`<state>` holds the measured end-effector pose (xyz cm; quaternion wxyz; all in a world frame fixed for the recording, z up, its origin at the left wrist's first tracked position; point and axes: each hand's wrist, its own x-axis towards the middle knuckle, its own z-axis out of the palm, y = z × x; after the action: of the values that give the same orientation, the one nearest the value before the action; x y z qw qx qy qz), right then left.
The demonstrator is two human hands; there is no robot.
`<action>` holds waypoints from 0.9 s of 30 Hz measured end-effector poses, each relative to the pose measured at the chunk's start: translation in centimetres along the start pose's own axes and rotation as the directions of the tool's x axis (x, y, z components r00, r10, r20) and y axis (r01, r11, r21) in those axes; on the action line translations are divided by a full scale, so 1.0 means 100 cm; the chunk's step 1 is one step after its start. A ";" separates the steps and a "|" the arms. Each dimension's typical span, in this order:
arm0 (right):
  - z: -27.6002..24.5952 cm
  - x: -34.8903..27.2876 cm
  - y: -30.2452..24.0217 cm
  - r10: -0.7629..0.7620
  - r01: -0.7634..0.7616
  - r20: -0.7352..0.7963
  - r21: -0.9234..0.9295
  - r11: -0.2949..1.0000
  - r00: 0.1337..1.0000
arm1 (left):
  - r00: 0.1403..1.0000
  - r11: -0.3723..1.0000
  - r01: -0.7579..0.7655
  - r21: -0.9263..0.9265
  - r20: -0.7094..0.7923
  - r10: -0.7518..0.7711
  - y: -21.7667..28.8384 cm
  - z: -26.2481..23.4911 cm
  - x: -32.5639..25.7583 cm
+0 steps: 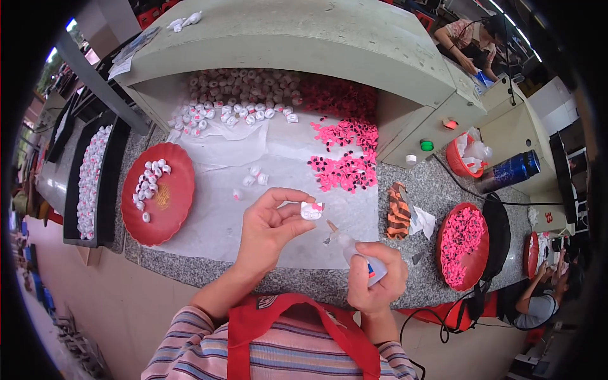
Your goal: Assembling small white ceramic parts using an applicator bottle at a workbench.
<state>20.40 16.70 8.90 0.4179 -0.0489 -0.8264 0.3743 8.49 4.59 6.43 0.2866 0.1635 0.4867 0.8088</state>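
Fingers of the right hand [377,278] wrap a small glue bottle [361,253], nozzle tilted up-left. Just beyond, the raised left hand [269,228] pinches a small white piece [311,210] between thumb and fingertips. Farther left sits a red tray [177,209] of similar pieces.

1. Red round trays: 3 – one [158,193] on my left, one [463,254] on my right, a third [531,253] partly showing farther right.
2. Glue bottles [362,259]: 1.
3. White pieces between my fingers [311,211]: 1.
4. Loose white pieces on the table sheet [255,176]: about 4.
5. Round buttons: 1 green [427,145], 1 red [450,124].
6. Black trays of white pieces [92,180]: 1.
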 end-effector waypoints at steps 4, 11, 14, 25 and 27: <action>-0.002 0.001 -0.002 -0.007 0.007 0.003 -0.011 1.000 1.000 | 0.999 0.999 -0.045 0.002 0.015 0.045 -0.002 -0.001 0.001; 0.000 0.003 -0.004 0.010 -0.011 0.038 0.021 1.000 0.999 | 1.000 1.000 -0.022 0.004 0.017 0.022 -0.002 0.000 0.001; 0.004 0.002 0.000 0.119 -0.118 -0.006 0.052 0.992 0.993 | 0.998 0.999 -0.052 0.005 0.043 0.052 -0.003 -0.005 0.001; 0.065 -0.006 0.151 0.658 -0.672 0.260 -0.045 0.739 0.707 | 0.999 0.998 0.039 0.049 0.005 -0.039 -0.007 -0.014 0.000; 0.077 0.012 0.140 0.543 -0.405 0.238 -0.448 0.797 0.805 | 0.999 0.999 0.015 0.051 -0.033 -0.013 -0.008 -0.016 0.000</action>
<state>10.79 22.71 -2.36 0.1349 -0.2686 -0.9036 0.3053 7.88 3.79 4.95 0.2798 0.1542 0.5132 0.7966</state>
